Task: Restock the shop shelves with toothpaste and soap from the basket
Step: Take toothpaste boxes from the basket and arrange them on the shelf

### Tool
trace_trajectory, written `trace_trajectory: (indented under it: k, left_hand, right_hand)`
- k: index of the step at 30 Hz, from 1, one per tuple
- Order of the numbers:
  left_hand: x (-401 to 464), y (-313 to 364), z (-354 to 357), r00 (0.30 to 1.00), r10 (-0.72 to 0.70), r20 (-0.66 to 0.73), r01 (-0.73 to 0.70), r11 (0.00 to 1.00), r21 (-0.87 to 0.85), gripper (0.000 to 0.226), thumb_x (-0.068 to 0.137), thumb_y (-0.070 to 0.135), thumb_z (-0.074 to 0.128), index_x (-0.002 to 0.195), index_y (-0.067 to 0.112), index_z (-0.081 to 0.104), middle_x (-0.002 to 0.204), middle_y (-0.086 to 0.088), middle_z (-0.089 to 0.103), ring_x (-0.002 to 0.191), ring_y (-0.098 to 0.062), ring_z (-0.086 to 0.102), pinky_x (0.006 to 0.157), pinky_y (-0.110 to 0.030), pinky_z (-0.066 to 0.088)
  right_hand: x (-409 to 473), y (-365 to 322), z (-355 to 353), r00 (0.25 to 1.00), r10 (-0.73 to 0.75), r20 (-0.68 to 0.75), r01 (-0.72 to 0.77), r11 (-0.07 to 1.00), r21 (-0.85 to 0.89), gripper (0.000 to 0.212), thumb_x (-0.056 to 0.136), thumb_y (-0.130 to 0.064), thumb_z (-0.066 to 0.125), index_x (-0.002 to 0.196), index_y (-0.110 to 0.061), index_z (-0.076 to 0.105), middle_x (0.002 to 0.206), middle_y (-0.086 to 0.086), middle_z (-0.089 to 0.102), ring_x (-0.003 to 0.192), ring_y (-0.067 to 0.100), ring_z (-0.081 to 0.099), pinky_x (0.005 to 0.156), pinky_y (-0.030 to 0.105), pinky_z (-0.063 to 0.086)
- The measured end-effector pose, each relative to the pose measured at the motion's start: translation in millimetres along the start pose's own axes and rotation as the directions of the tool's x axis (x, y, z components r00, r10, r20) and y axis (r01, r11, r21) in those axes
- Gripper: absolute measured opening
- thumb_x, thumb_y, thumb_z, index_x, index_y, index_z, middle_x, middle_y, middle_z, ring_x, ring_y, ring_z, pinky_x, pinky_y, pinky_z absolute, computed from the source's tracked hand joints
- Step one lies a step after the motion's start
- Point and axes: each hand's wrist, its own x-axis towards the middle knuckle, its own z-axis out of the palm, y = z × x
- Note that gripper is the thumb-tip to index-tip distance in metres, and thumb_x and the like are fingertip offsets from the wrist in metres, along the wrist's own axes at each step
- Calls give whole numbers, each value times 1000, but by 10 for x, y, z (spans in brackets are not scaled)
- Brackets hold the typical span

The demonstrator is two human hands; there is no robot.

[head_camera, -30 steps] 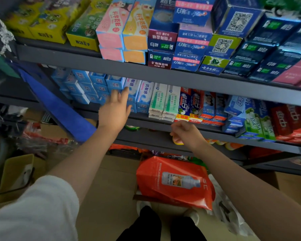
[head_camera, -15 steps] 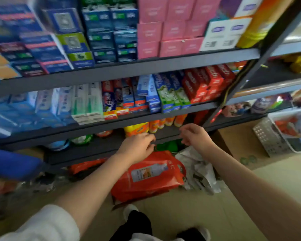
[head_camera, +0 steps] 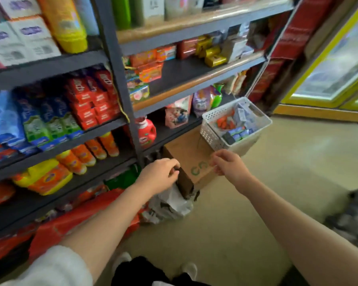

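Head view: both arms reach forward, left hand [head_camera: 160,176] and right hand [head_camera: 228,164] with fingers loosely curled, holding nothing. Beyond them a white basket [head_camera: 212,132] of toothpaste and soap boxes sits on a cardboard box [head_camera: 191,155] beside the shelves [head_camera: 120,79].

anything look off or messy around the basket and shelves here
The white basket sits tilted on a cardboard box, hanging past its edge. A crumpled plastic bag lies on the floor by the shelf.

Basket [head_camera: 213,129] sits on carton [head_camera: 189,155], right of shelves [head_camera: 116,65].
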Motion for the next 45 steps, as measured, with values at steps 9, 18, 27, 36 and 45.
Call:
trace_trajectory:
  k: [9,18,27,36,45]
  left_hand:
    - [1402,740,606,984,68,162,-77,996,48,22,91,29,47,111,22,57,108,2,59,95,-19,57,77,-34,51]
    - [2892,1007,1018,965,-42,259,30,998,49,24,89,25,49,111,20,58,113,-1,59,100,-21,57,72,-26,41]
    - [3655,980,1424,924,-265,277,282,959,-23,26,88,20,50,113,14,56,112,-6,59,100,-25,56,79,-33,47]
    - [3996,945,1880,819,-557,139,571,816,-92,35,89,33,54,120,17,53,121,-5,54,102,-24,57,83,-37,49]
    - [4115,957,2101,638,-726,255,729,677,103,61,85,61,41,130,19,36,123,-8,52,98,-29,59,73,-38,53]
  right_hand:
    - [770,527,-1268,986,103,-133,-96,994,56,22,90,-4,48,77,-20,56,70,2,58,57,16,50,55,25,41]
    - [2062,796,-1948,966,232,-112,-243,965,-100,10,87,-14,51,85,-14,61,83,8,64,73,22,56,71,36,46]
    - [3248,1083,-1964,966,218,138,-141,893,-428,23,90,-15,49,110,-7,59,112,10,64,104,27,57,78,26,38]
    - [4133,1414,-1730,866,108,489,290,688,-665,39,95,-25,42,131,-11,45,134,16,44,122,35,41,98,41,37]
    - [4350,1338,-1564,646,133,752,578,558,-595,39,91,-41,48,123,-19,52,131,9,41,122,29,42,92,40,43]
